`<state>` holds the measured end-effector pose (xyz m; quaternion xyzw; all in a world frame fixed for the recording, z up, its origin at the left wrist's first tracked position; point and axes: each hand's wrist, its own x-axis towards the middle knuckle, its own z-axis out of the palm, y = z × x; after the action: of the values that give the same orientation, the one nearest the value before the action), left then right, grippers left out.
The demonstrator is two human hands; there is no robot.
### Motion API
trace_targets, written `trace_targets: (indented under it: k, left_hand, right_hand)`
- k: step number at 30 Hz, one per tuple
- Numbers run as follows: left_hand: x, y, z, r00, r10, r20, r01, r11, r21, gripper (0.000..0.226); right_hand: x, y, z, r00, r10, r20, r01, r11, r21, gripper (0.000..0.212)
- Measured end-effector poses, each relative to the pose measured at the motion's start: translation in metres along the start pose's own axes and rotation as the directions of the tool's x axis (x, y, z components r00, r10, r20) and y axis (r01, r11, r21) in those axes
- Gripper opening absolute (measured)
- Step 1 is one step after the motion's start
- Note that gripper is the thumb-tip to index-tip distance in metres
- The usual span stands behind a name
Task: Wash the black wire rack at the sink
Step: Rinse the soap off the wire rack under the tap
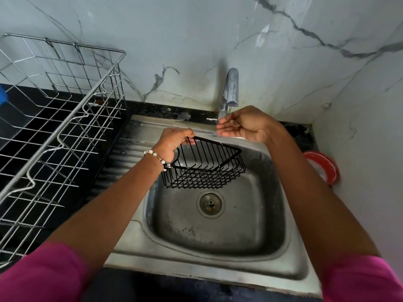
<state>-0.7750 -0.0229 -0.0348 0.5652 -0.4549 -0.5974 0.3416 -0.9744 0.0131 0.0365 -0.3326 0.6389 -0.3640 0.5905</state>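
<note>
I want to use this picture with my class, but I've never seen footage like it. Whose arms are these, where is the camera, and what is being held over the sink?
There is no machine here. A camera worn on a person's head looks down at their own two arms. The left hand grips the rim of a black wire rack, holding it above the steel sink. The right hand is open, holding nothing, just below the tap. A silver dish rack stands on the counter to the left.
</note>
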Motion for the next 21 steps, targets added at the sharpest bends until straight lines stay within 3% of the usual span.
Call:
trace_targets:
  k: [2, 6, 9, 13, 17, 19, 21]
  left_hand:
    - [0.0, 0.0, -0.002, 1.0, -0.007, -0.018, 0.006, 1.0, -0.022, 0.012]
    - [0.0, -0.001, -0.007, 0.997, -0.044, -0.058, 0.038, 0.995, -0.097, 0.011]
    - [0.004, -0.002, -0.014, 0.994, -0.077, -0.081, 0.064, 0.985, -0.162, 0.012]
    - [0.009, -0.004, -0.022, 0.991, -0.121, -0.055, 0.107, 0.973, -0.202, 0.013]
    - [0.01, -0.005, -0.028, 0.987, -0.157, -0.024, 0.147, 0.963, -0.228, 0.012]
    - [0.009, -0.006, -0.029, 0.985, -0.172, -0.014, 0.164, 0.959, -0.233, 0.011]
    - [0.008, -0.007, -0.029, 0.986, -0.164, -0.009, 0.157, 0.956, -0.248, 0.011]
  right_hand:
    - [0.001, 0.001, 0.001, 0.999, -0.012, 0.046, 0.01, 0.999, 0.036, 0.025]
    - [0.003, 0.008, 0.0, 0.998, -0.001, -0.068, -0.012, 0.981, -0.193, 0.015]
    - [0.002, 0.007, -0.005, 0.999, -0.001, -0.037, -0.003, 0.993, -0.116, 0.016]
    - [0.004, 0.007, -0.005, 0.995, -0.008, -0.101, -0.015, 0.974, -0.227, 0.016]
    - [0.004, 0.007, -0.003, 0.989, -0.014, 0.149, 0.014, 1.0, 0.001, 0.031]
    - [0.008, 0.013, -0.004, 0.997, -0.007, 0.082, 0.018, 0.991, -0.13, 0.026]
    - [0.013, 0.024, -0.01, 0.998, -0.056, -0.01, 0.047, 0.901, -0.432, 0.023]
